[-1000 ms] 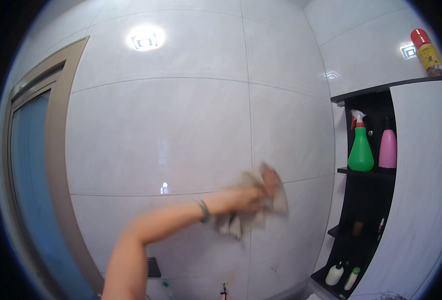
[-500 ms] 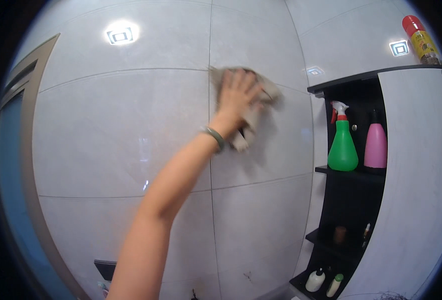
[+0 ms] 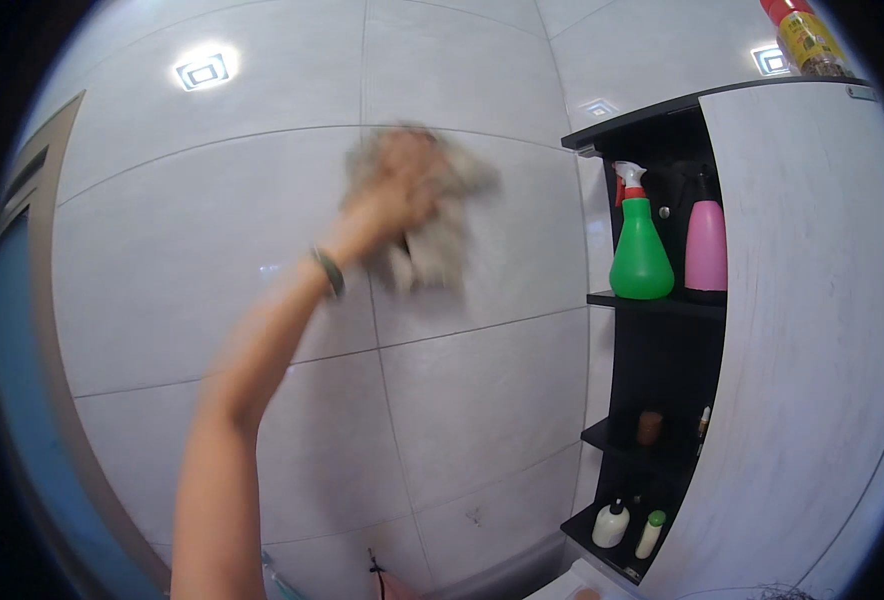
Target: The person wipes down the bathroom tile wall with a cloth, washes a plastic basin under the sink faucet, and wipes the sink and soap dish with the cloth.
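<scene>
My left hand [image 3: 407,180] is raised against the tiled wall [image 3: 212,250], its arm coming up from the lower left with a dark green bangle [image 3: 329,272] at the wrist. Under the palm and fingers is a greyish-beige cloth [image 3: 437,255], held against the tiles. Its lower part hangs in loose folds below the hand. Motion smears both the fingers and the cloth. My right hand does not show.
At right, a black shelf unit [image 3: 662,370] holds a green spray bottle [image 3: 642,260], a pink bottle [image 3: 705,245] and small bottles. Beside it is a pale cabinet door [image 3: 812,300], with a red-capped can [image 3: 807,40] on top. A door frame [image 3: 47,260] stands at left.
My left hand and the cloth have shifted left across the wall. The whole view has also moved, with the shelf now further left and higher in the picture.
</scene>
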The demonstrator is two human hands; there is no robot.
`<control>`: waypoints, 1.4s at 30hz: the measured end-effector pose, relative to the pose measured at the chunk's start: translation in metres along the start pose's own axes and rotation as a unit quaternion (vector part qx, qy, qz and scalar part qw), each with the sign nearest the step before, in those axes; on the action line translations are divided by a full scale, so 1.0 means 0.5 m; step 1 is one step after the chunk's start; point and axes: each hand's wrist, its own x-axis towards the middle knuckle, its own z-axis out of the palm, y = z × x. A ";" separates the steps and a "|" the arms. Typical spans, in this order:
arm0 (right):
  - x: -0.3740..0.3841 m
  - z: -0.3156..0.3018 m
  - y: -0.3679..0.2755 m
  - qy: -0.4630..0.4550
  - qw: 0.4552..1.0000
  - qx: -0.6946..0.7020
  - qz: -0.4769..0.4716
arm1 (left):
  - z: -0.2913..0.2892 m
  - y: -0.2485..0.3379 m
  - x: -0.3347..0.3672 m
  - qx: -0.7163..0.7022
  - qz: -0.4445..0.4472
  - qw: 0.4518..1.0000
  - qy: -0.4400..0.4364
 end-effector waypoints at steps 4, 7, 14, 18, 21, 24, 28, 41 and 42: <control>0.008 -0.004 -0.011 -0.002 1.000 -0.001 0.002 | 0.001 -0.113 0.116 0.300 -0.194 0.930 0.081; 0.021 -0.008 -0.018 -0.004 1.000 -0.004 0.013 | 0.078 -0.010 0.164 0.293 -0.195 0.935 0.037; 0.015 -0.012 -0.023 -0.016 0.999 -0.004 0.028 | 0.303 0.329 0.088 0.020 -0.039 0.999 0.023; 0.003 -0.011 -0.019 -0.019 0.999 -0.002 0.028 | 0.343 0.527 -0.054 -0.070 -0.001 0.995 -0.074; -0.011 -0.008 -0.005 -0.020 0.999 0.002 0.026 | 0.319 0.699 -0.217 -0.071 0.061 0.981 -0.172; -0.027 0.002 0.000 -0.025 0.999 0.005 0.022 | 0.272 0.796 -0.395 -0.175 0.145 0.932 -0.283; -0.059 0.002 0.013 -0.037 0.999 0.010 0.006 | 0.251 0.704 -0.485 -0.397 0.085 0.810 -0.423; -0.138 0.046 0.060 -0.005 0.994 0.097 0.053 | 0.012 0.462 -0.335 -0.091 -0.086 0.985 -0.122; -0.139 0.055 0.062 -0.009 0.994 0.095 0.052 | 0.031 0.514 -0.416 -0.159 -0.075 0.971 -0.160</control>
